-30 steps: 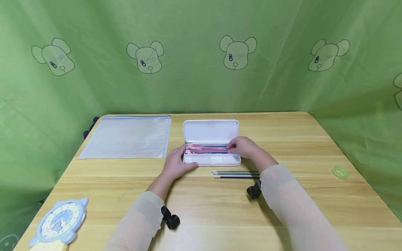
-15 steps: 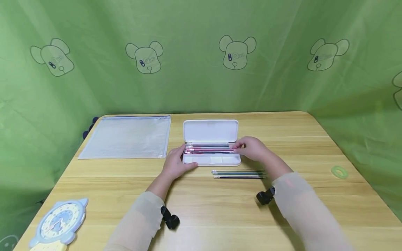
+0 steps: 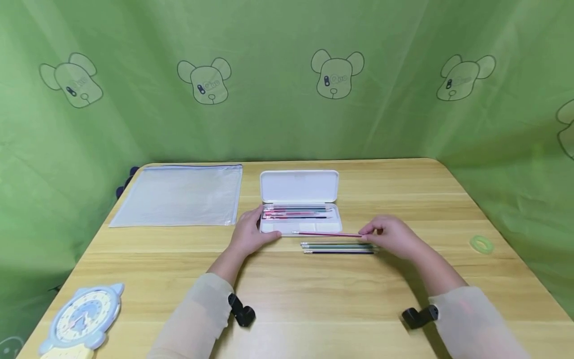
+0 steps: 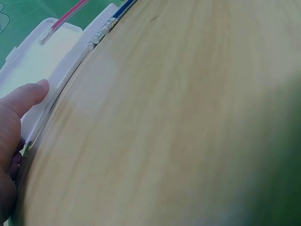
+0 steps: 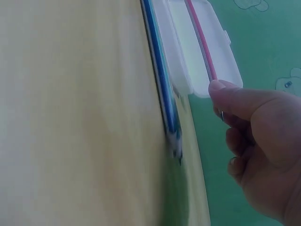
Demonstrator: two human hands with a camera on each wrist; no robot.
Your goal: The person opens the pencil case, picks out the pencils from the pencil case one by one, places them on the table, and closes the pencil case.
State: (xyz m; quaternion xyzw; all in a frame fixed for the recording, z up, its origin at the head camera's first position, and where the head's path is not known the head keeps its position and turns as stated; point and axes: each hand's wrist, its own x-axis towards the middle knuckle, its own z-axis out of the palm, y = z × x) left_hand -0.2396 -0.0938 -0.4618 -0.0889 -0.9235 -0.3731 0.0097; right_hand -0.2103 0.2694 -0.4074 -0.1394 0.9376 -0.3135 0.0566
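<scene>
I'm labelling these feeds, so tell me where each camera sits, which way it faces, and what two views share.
Head: worn on the head, facing forward and down over the table; left hand, right hand and sleeves show.
Left wrist: worn on that wrist, facing the white case and table; the thumb and part of that hand show.
Right wrist: worn on that wrist, facing the white case and pencils; that hand shows, pinching a pink pencil.
Shared: both wrist views show the white case, pink pencil and pencils.

Clock's yellow base [image 3: 67,352] cut off below; pencil tips [image 5: 175,142] blurred.
</scene>
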